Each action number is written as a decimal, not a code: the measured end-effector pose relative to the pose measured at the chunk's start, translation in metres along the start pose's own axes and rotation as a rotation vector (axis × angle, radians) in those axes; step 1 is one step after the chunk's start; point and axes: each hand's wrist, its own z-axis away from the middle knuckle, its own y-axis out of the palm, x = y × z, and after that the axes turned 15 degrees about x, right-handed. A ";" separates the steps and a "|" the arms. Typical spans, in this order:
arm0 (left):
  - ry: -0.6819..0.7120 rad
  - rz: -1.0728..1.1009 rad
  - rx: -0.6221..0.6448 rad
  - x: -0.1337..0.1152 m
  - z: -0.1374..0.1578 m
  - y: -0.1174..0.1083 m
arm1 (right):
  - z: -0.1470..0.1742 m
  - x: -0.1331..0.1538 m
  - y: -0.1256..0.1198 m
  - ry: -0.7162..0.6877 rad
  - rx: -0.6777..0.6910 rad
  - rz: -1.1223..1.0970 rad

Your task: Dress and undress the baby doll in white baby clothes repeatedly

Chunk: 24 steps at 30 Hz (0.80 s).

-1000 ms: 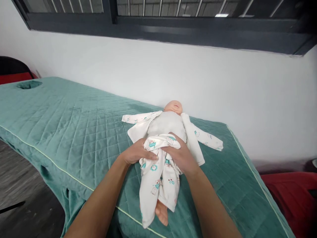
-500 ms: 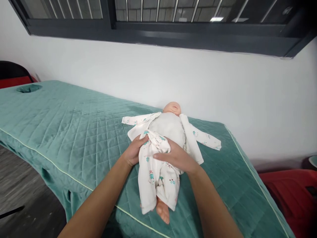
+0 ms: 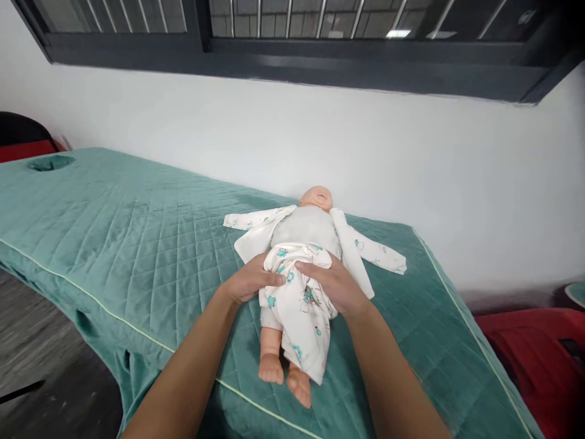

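Printed pants [image 3: 301, 311] over doll [image 3: 308, 227]; left hand [image 3: 248, 281], right hand [image 3: 339, 285] partly closed, both gripping them near waist.

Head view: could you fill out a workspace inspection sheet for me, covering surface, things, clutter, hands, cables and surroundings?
Surface: green quilted cover, with a round recess at far left.
Things: doll on its back; open white top spread around its torso; printed garment bunched over its lower body, bare feet showing.
Clutter: red object at right, kind unclear.
Hands: left hand and right hand grip opposite sides of the printed garment.
Cables: nothing seen for certain; dark strip at lower left unclear.
Surroundings: white wall, barred window.
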 end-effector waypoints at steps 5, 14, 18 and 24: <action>-0.010 0.049 -0.021 0.002 0.001 -0.002 | -0.001 0.008 0.009 -0.019 0.042 0.066; 0.086 0.129 -0.263 -0.006 0.029 0.041 | 0.006 0.012 0.008 -0.004 0.167 0.290; 0.103 0.147 -0.439 -0.012 0.053 0.085 | 0.009 0.011 0.007 -0.022 0.237 0.495; 0.011 0.276 -0.670 -0.002 0.078 0.141 | 0.008 0.011 0.006 0.057 0.382 0.743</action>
